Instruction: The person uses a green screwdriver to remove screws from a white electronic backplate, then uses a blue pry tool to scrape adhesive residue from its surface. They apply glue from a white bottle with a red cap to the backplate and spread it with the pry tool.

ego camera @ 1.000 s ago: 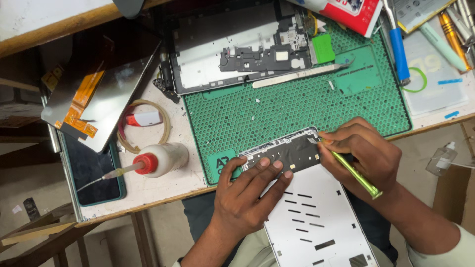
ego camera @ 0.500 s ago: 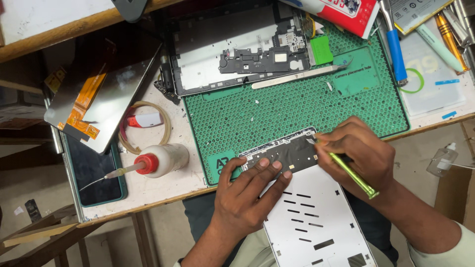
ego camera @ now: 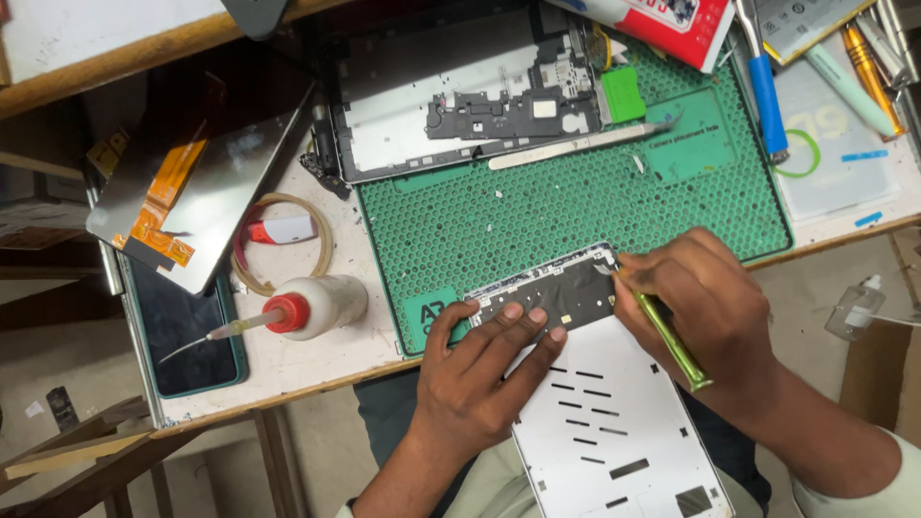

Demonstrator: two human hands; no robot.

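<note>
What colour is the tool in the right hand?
Yellow-green tool, held in the right hand; the head view shows it.

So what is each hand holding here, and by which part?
The right hand grips a green-handled tool along its upper shaft, tip at the tablet frame's top corner. The left hand holds nothing; its fingers press flat on the frame's dark top strip.

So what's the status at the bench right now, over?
Left hand pressing the white tablet frame flat. Right hand gripping green tool, tip at the frame's dark top strip. Nothing in the way.
</note>
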